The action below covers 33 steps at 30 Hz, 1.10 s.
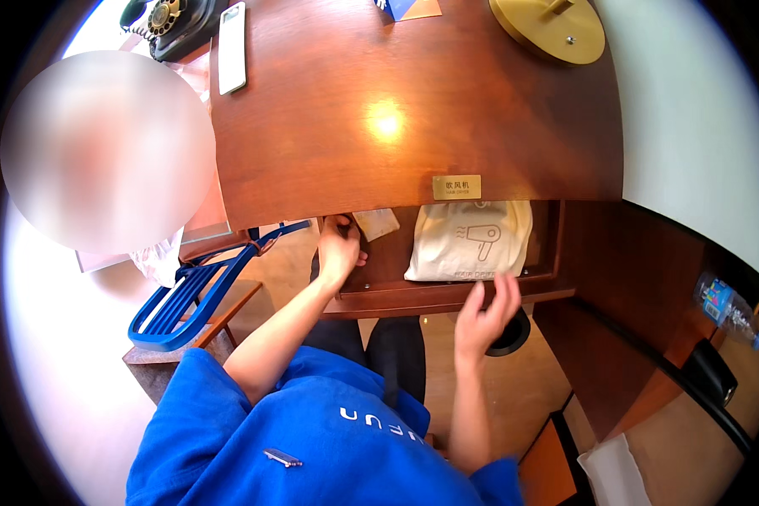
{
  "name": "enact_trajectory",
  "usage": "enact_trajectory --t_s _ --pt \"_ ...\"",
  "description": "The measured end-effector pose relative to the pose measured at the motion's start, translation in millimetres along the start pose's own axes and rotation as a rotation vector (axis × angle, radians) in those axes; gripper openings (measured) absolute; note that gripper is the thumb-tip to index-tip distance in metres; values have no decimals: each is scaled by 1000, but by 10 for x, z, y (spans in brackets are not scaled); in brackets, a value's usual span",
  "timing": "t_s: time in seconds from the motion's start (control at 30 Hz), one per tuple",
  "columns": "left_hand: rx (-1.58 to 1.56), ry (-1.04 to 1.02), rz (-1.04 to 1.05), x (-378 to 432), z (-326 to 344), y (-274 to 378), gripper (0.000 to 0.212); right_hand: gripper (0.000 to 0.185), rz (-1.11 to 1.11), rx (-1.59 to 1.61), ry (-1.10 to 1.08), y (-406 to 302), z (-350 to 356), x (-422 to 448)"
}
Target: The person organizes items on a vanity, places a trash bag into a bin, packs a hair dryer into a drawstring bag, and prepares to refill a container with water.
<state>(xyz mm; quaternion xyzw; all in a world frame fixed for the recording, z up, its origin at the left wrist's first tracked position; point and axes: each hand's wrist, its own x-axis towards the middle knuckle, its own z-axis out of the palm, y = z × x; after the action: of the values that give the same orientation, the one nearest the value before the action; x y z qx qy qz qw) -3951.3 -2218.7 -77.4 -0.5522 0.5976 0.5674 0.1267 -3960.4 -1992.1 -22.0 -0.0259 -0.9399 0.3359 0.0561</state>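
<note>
A wooden desk drawer (386, 296) stands pulled out in front of me. My left hand (341, 248) reaches into its left end, fingers curled near a dark item that is mostly hidden, so its grip is unclear. Beside those fingers lies a small pale packet (377, 223). A cream cloth hair dryer bag (471, 243) with a printed dryer picture fills the drawer's right part. Over the drawer's front edge, my right hand (488, 313) is raised near the bag's lower edge, fingers spread and slightly blurred, holding nothing.
On the desk top (329, 139) are a white remote-like object (232, 49), a brass lamp base (553, 28) and a small brass sign (456, 187). A rotary telephone (186, 25) stands far left. Blue plastic hangers or a rack (183, 310) lie left; a plastic bottle (727, 310) is at right.
</note>
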Motion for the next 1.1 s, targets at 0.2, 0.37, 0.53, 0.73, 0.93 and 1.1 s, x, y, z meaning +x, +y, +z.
enact_trajectory --t_s 0.2,0.37,0.53,0.73,0.93,1.1 --pt "905 -150 1058 -135 -73 180 59 22 734 382 -210 416 -133 -989" --pt "972 -167 1038 201 -35 183 53 19 863 701 -438 359 45 -597" --pt "831 -263 1153 -100 -335 121 39 14 872 650 -576 276 175 -115" --pt "576 136 1302 -574 -850 725 28 41 315 373 -932 -399 198 627" --pt "375 405 1059 -323 -1509 856 25 35 -293 459 -116 -2025 868 1891" --pt "498 721 1028 -26 -2114 1168 64 33 -747 1 171 -1794 1700 2784"
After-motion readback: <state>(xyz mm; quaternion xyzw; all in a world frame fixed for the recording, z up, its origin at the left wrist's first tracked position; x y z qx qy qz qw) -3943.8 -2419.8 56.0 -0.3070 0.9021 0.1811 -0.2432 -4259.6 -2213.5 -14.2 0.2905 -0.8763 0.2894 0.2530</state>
